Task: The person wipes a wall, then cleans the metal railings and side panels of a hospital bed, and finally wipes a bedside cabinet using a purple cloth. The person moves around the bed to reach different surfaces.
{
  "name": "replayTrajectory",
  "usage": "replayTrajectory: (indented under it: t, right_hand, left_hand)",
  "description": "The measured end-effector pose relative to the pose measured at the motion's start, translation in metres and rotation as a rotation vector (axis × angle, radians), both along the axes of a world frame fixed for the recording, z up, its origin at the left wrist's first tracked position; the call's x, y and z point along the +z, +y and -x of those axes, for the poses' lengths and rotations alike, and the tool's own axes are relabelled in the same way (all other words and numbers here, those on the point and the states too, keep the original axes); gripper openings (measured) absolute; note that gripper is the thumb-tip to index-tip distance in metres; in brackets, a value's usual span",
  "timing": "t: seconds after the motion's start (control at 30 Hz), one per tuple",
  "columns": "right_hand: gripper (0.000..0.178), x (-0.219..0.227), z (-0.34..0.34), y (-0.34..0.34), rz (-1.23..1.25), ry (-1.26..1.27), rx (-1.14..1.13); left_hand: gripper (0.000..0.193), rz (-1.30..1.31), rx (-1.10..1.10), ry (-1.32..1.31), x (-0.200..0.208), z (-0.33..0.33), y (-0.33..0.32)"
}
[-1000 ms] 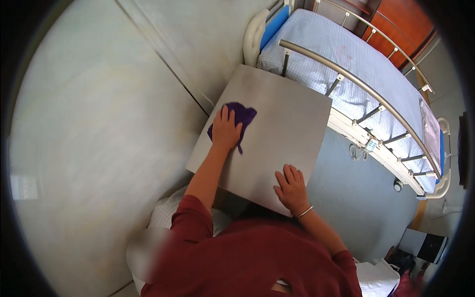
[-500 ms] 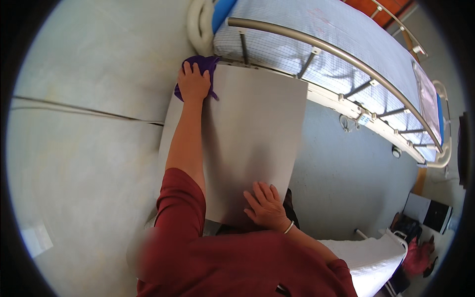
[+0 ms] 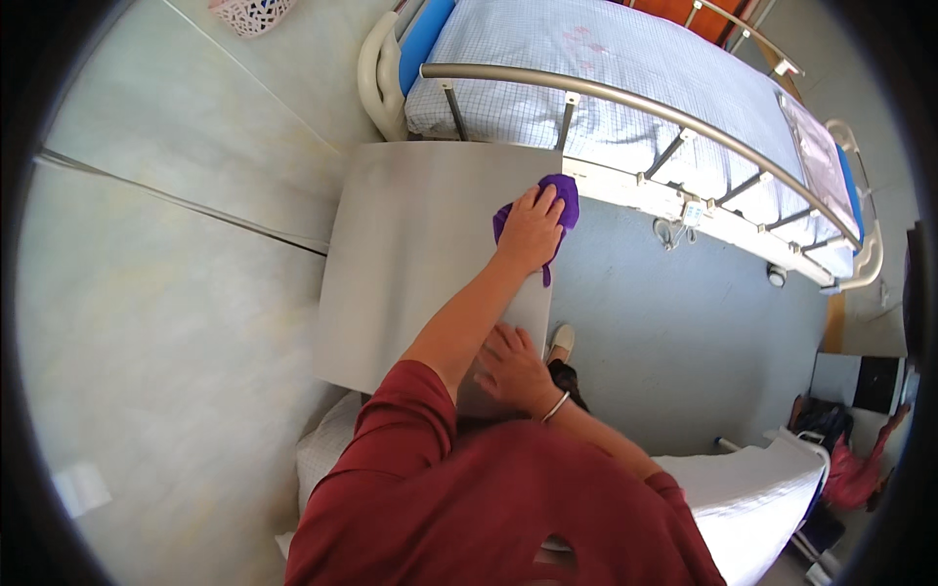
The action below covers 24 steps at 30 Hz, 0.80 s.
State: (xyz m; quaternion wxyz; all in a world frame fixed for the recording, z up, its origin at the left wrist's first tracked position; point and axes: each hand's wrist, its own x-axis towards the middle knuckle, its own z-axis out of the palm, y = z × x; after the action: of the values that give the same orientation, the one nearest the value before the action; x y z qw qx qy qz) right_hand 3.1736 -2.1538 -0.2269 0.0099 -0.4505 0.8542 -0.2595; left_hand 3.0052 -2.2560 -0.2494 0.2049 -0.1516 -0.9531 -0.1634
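My left hand (image 3: 531, 234) presses a crumpled purple cloth (image 3: 560, 200) onto the grey tabletop (image 3: 420, 234), at its right edge towards the far corner. Part of the cloth shows beyond my fingertips, and a strip of it hangs by the edge. Nearer to me, my right hand (image 3: 516, 371) rests on the same tabletop by its right edge, fingers spread and holding nothing. My left forearm passes close by it and hides a little of its surroundings.
Past the tabletop stands a bed (image 3: 625, 78) with a metal side rail (image 3: 625, 98). A pale wall (image 3: 176, 322) runs along the left. A white-covered bed or couch (image 3: 743, 498) is near me at right. My shoe (image 3: 562, 342) shows on the blue-grey floor (image 3: 674, 332).
My left hand has carried the purple cloth from the tabletop's far left corner across to its right edge. My right hand stays near the front right edge. The view has shifted slightly.
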Motion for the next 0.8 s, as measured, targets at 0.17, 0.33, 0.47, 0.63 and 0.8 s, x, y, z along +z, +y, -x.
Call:
replayTrajectory:
  t: [0.17,0.33,0.47,0.63,0.8]
  right_hand:
    - [0.045,-0.011,-0.005,0.004,0.067,0.077,-0.015]
    - [0.031,-0.019,-0.013,0.01,0.154,0.197,-0.02]
    - [0.017,-0.028,-0.015,0.011,0.216,0.297,-0.032]
    - [0.016,-0.026,-0.024,0.017,0.206,0.338,-0.05]
    - [0.021,-0.016,-0.033,0.024,0.172,0.315,-0.053]
  left_hand:
    - [0.037,0.088,-0.128,-0.055,0.003,-0.085,-0.021]
    - [0.038,0.166,0.023,-0.079,0.007,-0.189,-0.087]
    - [0.04,0.197,0.218,-0.17,0.002,-0.282,-0.139]
    - [0.039,0.153,0.557,-0.168,-0.016,-0.333,-0.167]
    - [0.04,0.155,0.608,-0.144,-0.015,-0.313,-0.152]
